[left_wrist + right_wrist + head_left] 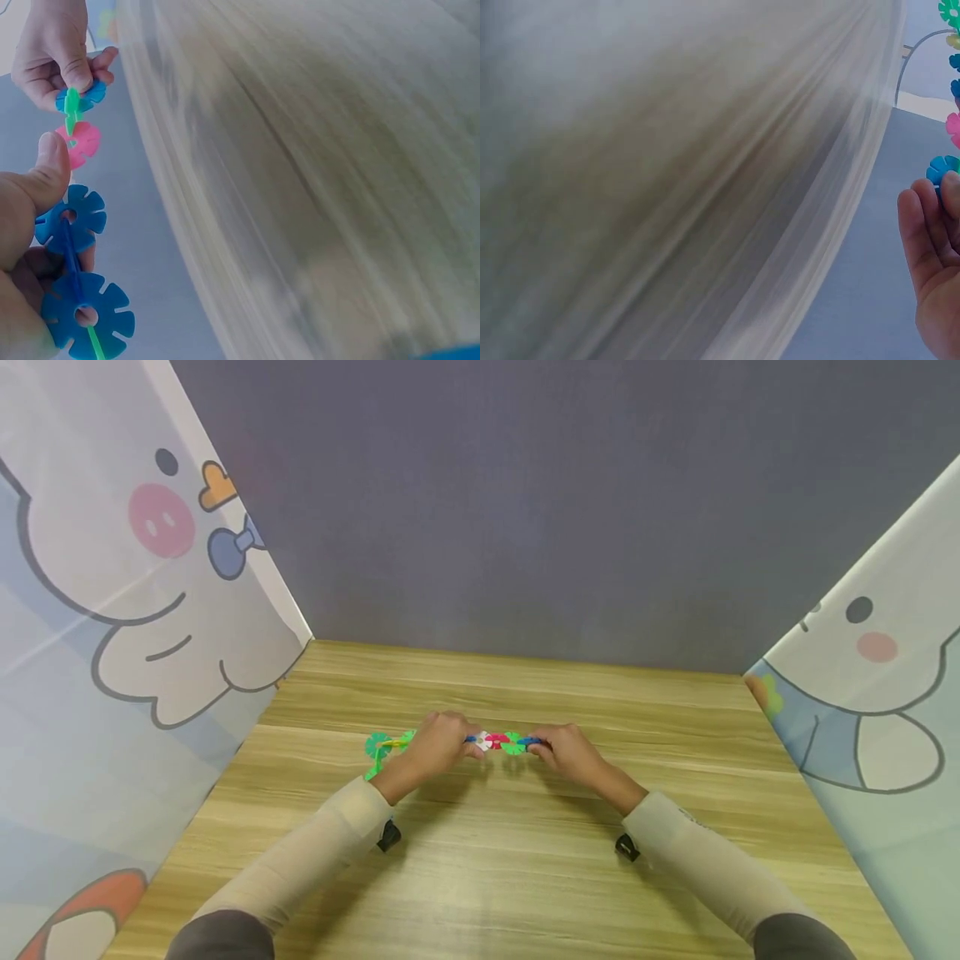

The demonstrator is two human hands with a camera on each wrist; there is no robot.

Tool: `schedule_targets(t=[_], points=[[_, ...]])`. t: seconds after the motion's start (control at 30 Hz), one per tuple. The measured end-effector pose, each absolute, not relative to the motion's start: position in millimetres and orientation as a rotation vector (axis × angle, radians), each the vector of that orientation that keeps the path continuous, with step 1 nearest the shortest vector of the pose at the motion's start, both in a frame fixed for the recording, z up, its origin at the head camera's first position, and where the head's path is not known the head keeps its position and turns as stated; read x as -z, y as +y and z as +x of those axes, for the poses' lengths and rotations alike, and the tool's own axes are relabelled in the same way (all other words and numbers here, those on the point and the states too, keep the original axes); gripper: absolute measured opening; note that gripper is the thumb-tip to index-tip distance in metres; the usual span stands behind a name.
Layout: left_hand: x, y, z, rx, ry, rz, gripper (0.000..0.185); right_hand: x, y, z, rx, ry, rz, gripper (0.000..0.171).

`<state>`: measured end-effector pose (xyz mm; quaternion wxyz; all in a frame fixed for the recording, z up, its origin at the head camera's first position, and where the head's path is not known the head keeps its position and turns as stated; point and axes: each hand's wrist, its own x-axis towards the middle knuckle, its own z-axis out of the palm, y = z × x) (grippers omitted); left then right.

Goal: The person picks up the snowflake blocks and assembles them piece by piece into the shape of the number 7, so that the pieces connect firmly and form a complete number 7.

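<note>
A chain of toothed plastic discs (498,742) is held just above the wooden table (495,877) between both hands. My left hand (463,746) grips it left of the white and pink discs, and green discs (378,746) stick out past that hand. My right hand (542,746) pinches the chain's right end at a blue disc (530,742). The left wrist view shows my left hand (37,225) with its thumb by two blue discs (73,219), a pink disc (79,142) beyond, and the right hand (75,71) pinching a blue disc. In the right wrist view the right hand (939,206) holds a blue disc (943,168).
Cartoon-printed panels stand at the left (112,610) and right (870,693) of the table, and a grey wall (525,510) closes the back. Bare wood lies in front of and behind the hands. Both wrist views are motion-blurred.
</note>
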<state>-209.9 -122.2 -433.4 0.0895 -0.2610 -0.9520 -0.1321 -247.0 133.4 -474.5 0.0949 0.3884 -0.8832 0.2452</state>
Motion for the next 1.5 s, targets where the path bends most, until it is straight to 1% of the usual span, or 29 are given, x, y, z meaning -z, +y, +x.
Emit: schedule_targets(t=[0.23, 0.43, 0.57, 0.7, 0.87, 1.17, 1.4, 1.5], points=[[432.0, -124.9, -215.1, 0.407, -2.849, -0.797, 0.050, 473.3, 134.0, -241.7, -0.688, -2.635, 1.139, 0.011], [429.6, -125.6, -223.2, 0.417, -2.873, -0.865, 0.049, 474.1, 142.3, -236.0, -0.823, -2.633, 1.080, 0.008], [427.3, -125.3, -226.0, 0.451, -2.895, -0.876, 0.053, 476.0, 150.4, -233.2, -0.874, -2.622, 1.035, 0.007], [425.2, -131.2, -226.9, 0.428, -2.888, -0.765, 0.054, 476.5, 158.1, -230.3, -0.896, -2.637, 0.971, 0.008], [421.1, -146.2, -228.6, 0.428, -2.835, -0.543, 0.049, 476.2, 168.2, -226.5, -0.931, -2.669, 0.859, 0.011], [419.4, -169.1, -226.9, 0.507, -2.982, -0.217, 0.057, 474.9, 181.7, -221.7, -0.936, -2.651, 0.722, 0.011], [430.6, -173.6, -232.2, 0.621, -2.972, -0.286, 0.050, 475.7, 185.9, -216.7, -0.931, -2.636, 0.718, 0.014], [431.1, -172.1, -235.9, 0.592, -2.954, -0.303, 0.048, 475.4, 187.7, -212.7, -0.938, -2.650, 0.738, 0.016]])
